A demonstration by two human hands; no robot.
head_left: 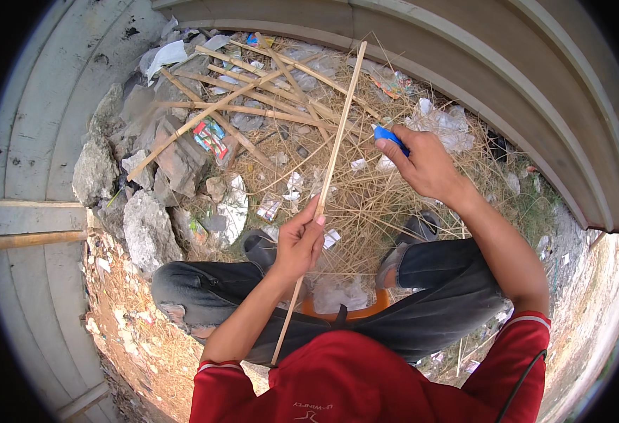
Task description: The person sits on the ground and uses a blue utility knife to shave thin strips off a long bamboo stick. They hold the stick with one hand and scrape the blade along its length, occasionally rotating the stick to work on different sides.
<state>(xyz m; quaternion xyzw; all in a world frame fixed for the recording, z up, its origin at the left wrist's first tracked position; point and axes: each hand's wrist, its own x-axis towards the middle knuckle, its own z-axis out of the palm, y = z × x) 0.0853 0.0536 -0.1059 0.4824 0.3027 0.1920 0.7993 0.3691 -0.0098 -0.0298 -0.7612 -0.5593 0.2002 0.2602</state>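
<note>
A long, thin bamboo strip (340,132) runs from near my lap up toward the corrugated wall. My left hand (299,243) is closed round it at about its middle, with the thumb along its side. To the right of the strip, my right hand (428,163) grips a blue-handled cutter knife (393,139), whose short pale tip points up and left. A gap separates the knife from the strip. Thin shavings (366,201) cover the ground beneath both hands.
Several bamboo strips (253,111) lie crossed in a heap at the far left. Rough rocks (147,229) stand along the left side. Litter and a clear plastic bag (444,127) lie among the shavings. A corrugated metal wall (521,92) curves behind, and my knees flank an orange seat edge (373,310).
</note>
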